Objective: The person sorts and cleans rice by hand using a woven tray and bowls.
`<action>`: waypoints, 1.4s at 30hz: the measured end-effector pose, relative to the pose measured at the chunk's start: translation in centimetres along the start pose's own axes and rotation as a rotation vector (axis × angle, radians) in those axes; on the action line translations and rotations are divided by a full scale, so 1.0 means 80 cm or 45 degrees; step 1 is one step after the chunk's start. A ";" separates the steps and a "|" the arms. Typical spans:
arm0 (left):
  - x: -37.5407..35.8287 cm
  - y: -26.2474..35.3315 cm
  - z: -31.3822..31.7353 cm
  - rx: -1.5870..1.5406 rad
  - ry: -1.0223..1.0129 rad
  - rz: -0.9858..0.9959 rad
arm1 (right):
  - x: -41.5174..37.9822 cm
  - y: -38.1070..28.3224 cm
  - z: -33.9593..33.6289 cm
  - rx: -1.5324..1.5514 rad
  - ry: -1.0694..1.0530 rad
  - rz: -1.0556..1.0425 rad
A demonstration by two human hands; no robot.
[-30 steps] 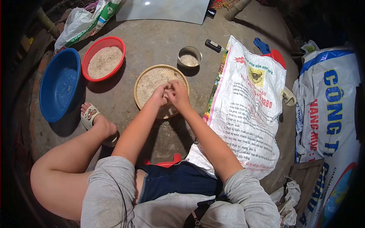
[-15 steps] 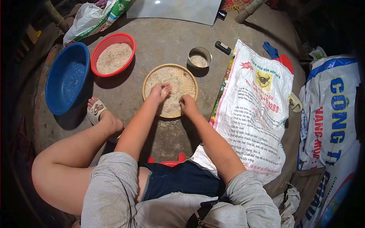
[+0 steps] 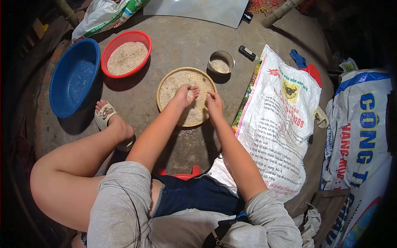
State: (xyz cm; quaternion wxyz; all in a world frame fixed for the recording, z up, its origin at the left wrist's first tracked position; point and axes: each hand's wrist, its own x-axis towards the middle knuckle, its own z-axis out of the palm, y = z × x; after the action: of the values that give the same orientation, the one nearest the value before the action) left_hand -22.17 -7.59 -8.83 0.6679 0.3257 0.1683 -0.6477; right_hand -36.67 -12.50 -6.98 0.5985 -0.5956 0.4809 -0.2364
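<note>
A round woven tray (image 3: 161, 108) holding pale grain (image 3: 171, 85) rests on the floor in front of me. Above its middle is my left hand (image 3: 187, 95), palm turned up and fingers curled round a small heap of grain. My right hand (image 3: 213, 103) is at the tray's right rim, close to the left one but apart from it. Its fingers are pressed together, and whatever they may hold is too small to name.
A red basin (image 3: 149, 62) of grain and a blue basin (image 3: 53, 84) stand at the left. Behind the tray is a metal pot (image 3: 233, 62) with grain. A white printed sack (image 3: 269, 124) lies at the right, beyond it another sack (image 3: 364, 136). A black object (image 3: 247, 53) lies near the pot.
My left hand has moved right and slightly up over the tray, with grain now showing in its palm. My right hand has risen and shifted right to the rim. The view has shifted slightly.
</note>
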 end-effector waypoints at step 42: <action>-0.065 -0.017 -0.078 2.916 0.502 1.199 | -0.048 0.016 -0.027 -1.291 -0.083 -1.193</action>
State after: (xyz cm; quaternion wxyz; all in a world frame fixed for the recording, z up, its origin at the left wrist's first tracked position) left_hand -22.83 0.52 -10.35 0.1317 0.8379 -0.5262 -0.0609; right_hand -40.50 -10.04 -6.71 0.0950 -0.9536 0.2058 -0.1981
